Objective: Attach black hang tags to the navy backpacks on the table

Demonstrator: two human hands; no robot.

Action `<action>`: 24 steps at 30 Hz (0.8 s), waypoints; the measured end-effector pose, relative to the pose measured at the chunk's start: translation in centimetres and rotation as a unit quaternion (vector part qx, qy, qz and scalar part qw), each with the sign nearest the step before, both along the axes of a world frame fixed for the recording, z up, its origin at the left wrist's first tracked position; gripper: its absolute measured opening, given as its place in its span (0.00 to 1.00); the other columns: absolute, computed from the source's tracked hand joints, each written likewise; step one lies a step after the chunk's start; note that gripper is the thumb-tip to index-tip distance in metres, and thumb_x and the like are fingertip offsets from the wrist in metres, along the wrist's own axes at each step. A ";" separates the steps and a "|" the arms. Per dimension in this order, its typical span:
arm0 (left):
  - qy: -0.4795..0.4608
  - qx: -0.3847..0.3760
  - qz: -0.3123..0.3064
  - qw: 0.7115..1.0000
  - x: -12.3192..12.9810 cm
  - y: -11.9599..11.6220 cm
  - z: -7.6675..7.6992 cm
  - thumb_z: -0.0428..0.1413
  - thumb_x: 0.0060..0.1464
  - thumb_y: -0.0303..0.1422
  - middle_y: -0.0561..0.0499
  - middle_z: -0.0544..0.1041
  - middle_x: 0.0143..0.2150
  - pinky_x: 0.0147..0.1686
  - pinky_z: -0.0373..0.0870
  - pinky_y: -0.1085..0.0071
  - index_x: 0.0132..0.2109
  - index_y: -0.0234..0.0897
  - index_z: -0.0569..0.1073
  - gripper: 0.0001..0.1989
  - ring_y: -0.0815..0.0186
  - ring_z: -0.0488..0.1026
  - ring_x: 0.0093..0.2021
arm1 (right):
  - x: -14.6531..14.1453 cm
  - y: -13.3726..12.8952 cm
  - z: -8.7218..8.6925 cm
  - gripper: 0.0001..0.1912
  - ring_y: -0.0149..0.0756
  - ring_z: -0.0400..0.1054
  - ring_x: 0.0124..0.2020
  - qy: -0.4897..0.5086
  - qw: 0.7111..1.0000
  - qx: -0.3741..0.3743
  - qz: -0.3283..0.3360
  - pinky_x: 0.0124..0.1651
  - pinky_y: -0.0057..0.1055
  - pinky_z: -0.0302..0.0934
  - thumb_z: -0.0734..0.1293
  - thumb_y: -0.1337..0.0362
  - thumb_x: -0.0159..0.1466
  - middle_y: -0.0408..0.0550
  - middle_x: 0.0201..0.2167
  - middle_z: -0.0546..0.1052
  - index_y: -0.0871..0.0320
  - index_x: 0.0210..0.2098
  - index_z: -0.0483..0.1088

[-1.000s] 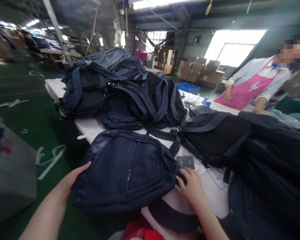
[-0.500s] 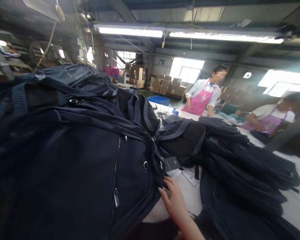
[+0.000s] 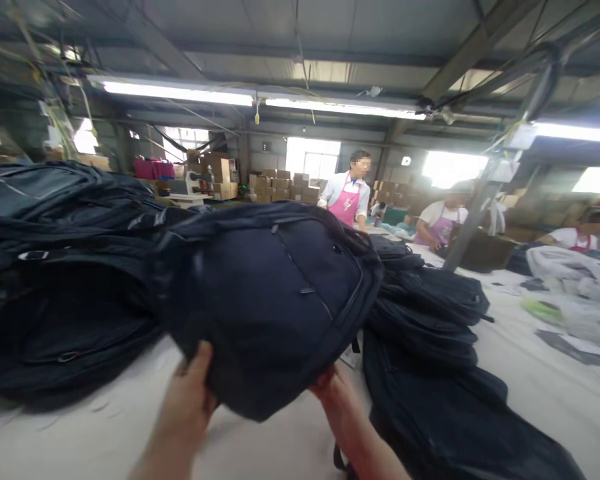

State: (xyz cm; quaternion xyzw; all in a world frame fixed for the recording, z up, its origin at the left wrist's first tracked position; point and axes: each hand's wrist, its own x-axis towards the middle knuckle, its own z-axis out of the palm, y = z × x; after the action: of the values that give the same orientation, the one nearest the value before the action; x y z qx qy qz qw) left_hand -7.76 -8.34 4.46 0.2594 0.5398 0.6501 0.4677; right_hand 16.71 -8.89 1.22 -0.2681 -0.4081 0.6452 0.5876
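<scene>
Head view: shows a pale print (image 3: pixel 347 204) on a pink apron (image 3: pixel 344 210), worn by a person (image 3: pixel 356 183) across the table, too small to read. Beside the stack, just below the held bag, shows a whitish paper (image 3: pixel 350 357), blurred past reading.

Grips a dark navy backpack (image 3: pixel 265 287) in both hands, raised and tilted over the white table (image 3: pixel 523 360), between piled backpacks (image 3: pixel 65 273) at left and stacked backpacks (image 3: pixel 430 327) at right. Has smooth, plain fabric, a rounded outline, a slanting zip (image 3: pixel 294 261) with a small metallic pull (image 3: pixel 307 291), and a curved seam near one end.

With the left hand (image 3: pixel 194 387), clasps the lower left edge, thumb on the front, fingers curled behind. With the right hand (image 3: pixel 334 387), grips the lower right edge from beneath, partly closed, fingertips mostly hidden.
</scene>
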 end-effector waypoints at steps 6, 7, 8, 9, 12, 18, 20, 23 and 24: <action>-0.077 -0.033 -0.225 0.971 11.5 0.0 -7.9 0.67 0.40 0.46 0.40 0.79 0.49 0.55 0.71 0.54 0.44 0.36 0.79 0.25 0.48 0.74 0.53 | 5.8 3.1 -4.3 0.29 0.47 0.75 0.47 0.107 0.940 -0.308 -0.101 0.52 0.43 0.68 0.71 0.54 0.57 0.57 0.45 0.80 0.66 0.53 0.69; -0.082 -0.051 -0.239 0.966 12.2 -0.2 -9.0 0.68 0.39 0.47 0.40 0.79 0.50 0.54 0.71 0.54 0.45 0.36 0.79 0.27 0.48 0.74 0.53 | 6.7 3.1 -4.9 0.28 0.47 0.75 0.46 0.117 0.934 -0.324 -0.096 0.52 0.44 0.69 0.71 0.55 0.57 0.56 0.44 0.80 0.67 0.52 0.70; -0.080 -0.063 -0.246 0.964 12.6 -0.3 -9.8 0.68 0.39 0.48 0.40 0.79 0.50 0.54 0.71 0.54 0.46 0.36 0.78 0.28 0.48 0.74 0.53 | 7.4 3.1 -5.5 0.27 0.46 0.75 0.46 0.124 0.932 -0.328 -0.095 0.52 0.44 0.69 0.71 0.55 0.58 0.55 0.43 0.80 0.66 0.51 0.70; -0.071 -0.067 -0.245 0.965 12.7 -0.4 -10.5 0.68 0.38 0.49 0.39 0.79 0.50 0.53 0.72 0.54 0.46 0.36 0.78 0.29 0.48 0.74 0.53 | 7.9 2.9 -6.0 0.26 0.46 0.75 0.47 0.127 0.932 -0.326 -0.097 0.53 0.43 0.69 0.71 0.56 0.58 0.54 0.43 0.80 0.65 0.51 0.70; -0.035 -0.059 -0.251 0.965 12.4 -0.5 -10.9 0.68 0.38 0.49 0.39 0.79 0.50 0.50 0.73 0.54 0.48 0.35 0.77 0.32 0.47 0.74 0.52 | 8.2 2.0 -6.8 0.24 0.43 0.75 0.48 0.103 0.938 -0.314 -0.101 0.53 0.40 0.69 0.72 0.56 0.57 0.51 0.44 0.80 0.62 0.50 0.71; -0.005 -0.020 -0.305 0.952 11.4 -0.5 -9.3 0.68 0.40 0.47 0.39 0.79 0.50 0.50 0.71 0.57 0.50 0.33 0.76 0.32 0.50 0.74 0.51 | 7.3 0.2 -6.2 0.21 0.37 0.77 0.39 0.057 0.922 -0.363 -0.117 0.43 0.32 0.73 0.72 0.61 0.58 0.47 0.41 0.81 0.59 0.50 0.71; -0.017 0.008 -0.325 0.946 10.9 -0.1 -8.9 0.67 0.42 0.47 0.40 0.78 0.50 0.50 0.70 0.58 0.50 0.34 0.76 0.31 0.52 0.74 0.50 | 7.9 0.3 -5.7 0.19 0.36 0.77 0.39 0.070 0.915 -0.376 -0.125 0.43 0.31 0.73 0.71 0.62 0.60 0.47 0.41 0.81 0.59 0.49 0.71; -0.076 0.026 -0.291 0.953 9.6 1.0 -8.2 0.61 0.47 0.54 0.39 0.79 0.48 0.47 0.71 0.59 0.50 0.33 0.75 0.32 0.54 0.76 0.47 | 9.5 0.8 -4.7 0.16 0.36 0.77 0.41 0.094 0.908 -0.389 -0.126 0.47 0.32 0.72 0.68 0.63 0.62 0.48 0.40 0.81 0.60 0.48 0.72; -0.099 0.032 -0.270 0.957 9.0 1.5 -7.9 0.58 0.48 0.56 0.39 0.79 0.47 0.47 0.71 0.59 0.49 0.32 0.75 0.33 0.54 0.76 0.46 | 10.0 1.0 -4.3 0.15 0.36 0.77 0.41 0.101 0.906 -0.390 -0.128 0.48 0.31 0.71 0.68 0.63 0.62 0.48 0.40 0.81 0.60 0.48 0.72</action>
State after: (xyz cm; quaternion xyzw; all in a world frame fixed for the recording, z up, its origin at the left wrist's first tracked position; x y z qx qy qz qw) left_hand 1.25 -6.84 -3.45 0.3448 0.3796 0.5386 0.6685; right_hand 26.70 -7.90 -3.05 -0.4590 -0.0248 0.6960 0.5516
